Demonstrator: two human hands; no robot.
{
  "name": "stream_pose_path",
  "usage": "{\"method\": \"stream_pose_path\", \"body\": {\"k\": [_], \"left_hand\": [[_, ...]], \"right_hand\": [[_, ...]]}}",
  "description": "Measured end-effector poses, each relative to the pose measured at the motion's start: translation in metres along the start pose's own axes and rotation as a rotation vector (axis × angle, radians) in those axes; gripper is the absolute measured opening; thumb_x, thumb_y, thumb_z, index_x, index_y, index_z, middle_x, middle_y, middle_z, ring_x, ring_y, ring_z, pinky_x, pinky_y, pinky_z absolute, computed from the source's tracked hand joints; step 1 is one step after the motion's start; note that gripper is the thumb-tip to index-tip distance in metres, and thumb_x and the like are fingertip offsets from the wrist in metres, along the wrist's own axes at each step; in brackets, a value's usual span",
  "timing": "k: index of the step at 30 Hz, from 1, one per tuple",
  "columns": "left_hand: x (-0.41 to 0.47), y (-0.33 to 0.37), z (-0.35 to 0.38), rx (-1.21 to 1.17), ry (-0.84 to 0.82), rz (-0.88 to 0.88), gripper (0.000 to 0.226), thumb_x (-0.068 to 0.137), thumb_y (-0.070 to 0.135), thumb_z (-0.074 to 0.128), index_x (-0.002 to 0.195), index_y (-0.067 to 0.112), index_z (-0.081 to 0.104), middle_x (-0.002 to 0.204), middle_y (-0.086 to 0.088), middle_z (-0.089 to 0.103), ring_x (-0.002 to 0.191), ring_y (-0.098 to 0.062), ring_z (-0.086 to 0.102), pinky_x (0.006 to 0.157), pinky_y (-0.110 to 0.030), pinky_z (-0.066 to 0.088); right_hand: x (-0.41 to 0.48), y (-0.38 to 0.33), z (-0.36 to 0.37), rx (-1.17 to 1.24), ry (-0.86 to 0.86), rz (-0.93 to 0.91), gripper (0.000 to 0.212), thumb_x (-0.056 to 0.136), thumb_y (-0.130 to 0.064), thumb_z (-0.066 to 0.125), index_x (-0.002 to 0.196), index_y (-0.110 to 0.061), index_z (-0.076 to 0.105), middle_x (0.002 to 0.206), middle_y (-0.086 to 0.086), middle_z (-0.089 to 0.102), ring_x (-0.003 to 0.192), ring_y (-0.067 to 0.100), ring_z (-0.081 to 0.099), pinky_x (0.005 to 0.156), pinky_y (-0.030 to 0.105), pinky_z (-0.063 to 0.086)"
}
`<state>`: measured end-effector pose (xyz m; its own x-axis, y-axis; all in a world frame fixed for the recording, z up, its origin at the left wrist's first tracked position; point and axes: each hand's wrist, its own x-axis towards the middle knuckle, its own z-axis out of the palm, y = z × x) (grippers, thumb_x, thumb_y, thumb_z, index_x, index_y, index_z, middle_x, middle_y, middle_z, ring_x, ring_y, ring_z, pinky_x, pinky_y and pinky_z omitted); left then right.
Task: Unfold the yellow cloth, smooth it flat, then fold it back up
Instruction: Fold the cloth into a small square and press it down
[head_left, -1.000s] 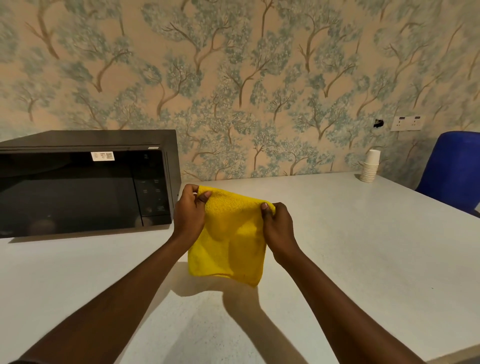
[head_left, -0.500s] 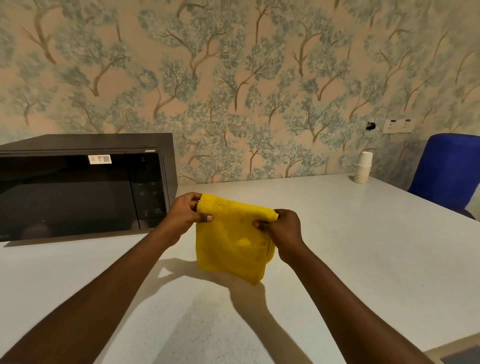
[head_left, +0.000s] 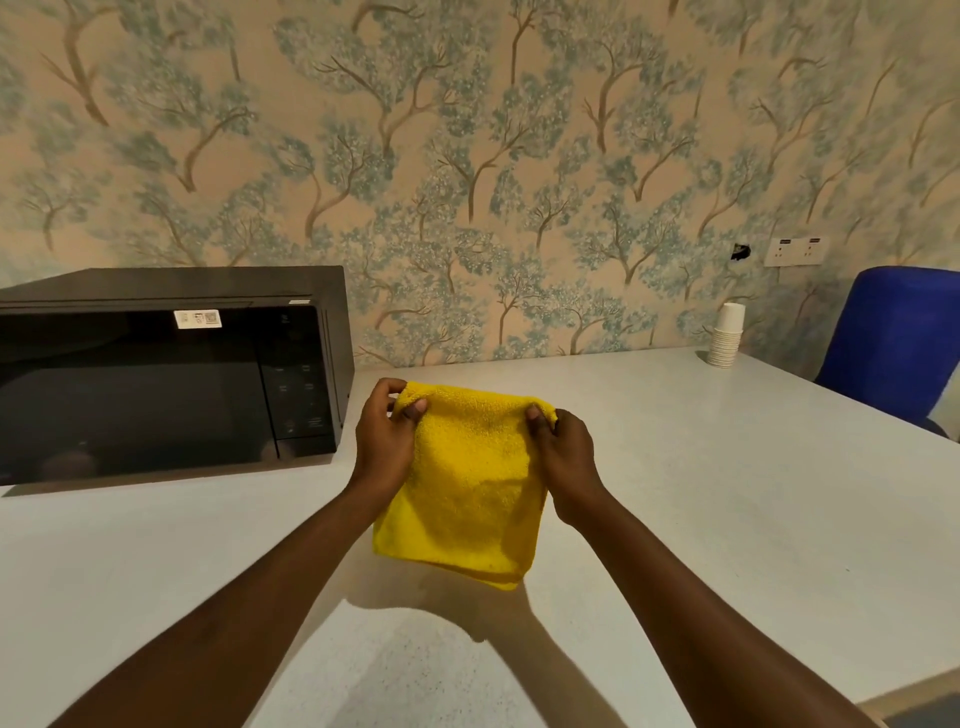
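Step in hand: you hold the yellow cloth (head_left: 462, 488) up by its top edge, folded into a layered square; by my judgement the unfolding is just starting
Left grip: your left hand (head_left: 383, 436) is pinched closed on the cloth's top corner nearest the microwave (head_left: 166, 374), thumb in front, fingers curled behind
Right grip: your right hand (head_left: 563, 457) is pinched closed on the other top corner, on the side away from the microwave
Cloth position: hanging in the air just to the right of the microwave's front corner, its lower edge above the worktop (head_left: 727, 493) with its shadow beneath (I cannot tell whether the bottom corner touches the surface)
Next move: you will likely need to separate the layers at the top edge and draw your hands apart so the fold drops open, then lay the cloth on the bare worktop in front of the microwave and smooth it
Watch for: plush layers may cling, so you could open only one fold; keep the cloth off the microwave's side
Writing: a white sticker (head_left: 197, 318) on the microwave door carries print and what looks like a code, too small to read; the panel markings are too faint to read
Further off: a stack of paper cups (head_left: 726, 343) stands by the wall, well away from the microwave, near a blue chair (head_left: 893, 338)
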<state>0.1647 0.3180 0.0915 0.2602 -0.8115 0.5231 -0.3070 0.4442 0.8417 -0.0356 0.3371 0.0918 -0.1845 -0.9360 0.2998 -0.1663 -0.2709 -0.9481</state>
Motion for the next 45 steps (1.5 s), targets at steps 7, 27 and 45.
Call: {"method": "stream_pose_path", "body": {"k": [7, 27, 45], "left_hand": [[-0.002, -0.009, 0.002, 0.03, -0.011, -0.013, 0.021, 0.093, 0.028, 0.052, 0.11, 0.016, 0.045, 0.095, -0.007, 0.056, 0.086, -0.023, 0.055, 0.076, -0.041, 0.046], [0.039, -0.035, 0.062, -0.337, -0.267, -0.454, 0.036, 0.069, -0.007, 0.073, 0.101, 0.01, 0.065, 0.097, -0.011, 0.068, 0.086, -0.027, 0.066, 0.073, -0.034, 0.054], [0.217, -0.099, 0.214, -0.158, -0.196, -0.239, 0.033, 0.069, -0.016, 0.067, 0.095, 0.003, 0.067, 0.084, -0.005, 0.067, 0.077, -0.02, 0.061, 0.06, -0.019, 0.052]], "right_hand": [[0.009, 0.008, -0.009, 0.01, -0.239, 0.184, 0.035, 0.056, -0.001, 0.086, 0.086, -0.005, 0.07, 0.094, 0.018, 0.07, 0.09, 0.035, 0.064, 0.08, 0.047, 0.054], [0.082, 0.036, -0.043, -0.159, -0.154, 0.191, 0.017, 0.077, -0.021, 0.074, 0.085, -0.007, 0.069, 0.088, 0.018, 0.069, 0.082, 0.036, 0.064, 0.064, 0.045, 0.057], [0.336, 0.091, -0.066, -0.043, -0.299, 0.089, 0.01, 0.08, 0.001, 0.067, 0.09, 0.001, 0.07, 0.088, 0.021, 0.065, 0.081, 0.03, 0.059, 0.069, 0.045, 0.053]]}}
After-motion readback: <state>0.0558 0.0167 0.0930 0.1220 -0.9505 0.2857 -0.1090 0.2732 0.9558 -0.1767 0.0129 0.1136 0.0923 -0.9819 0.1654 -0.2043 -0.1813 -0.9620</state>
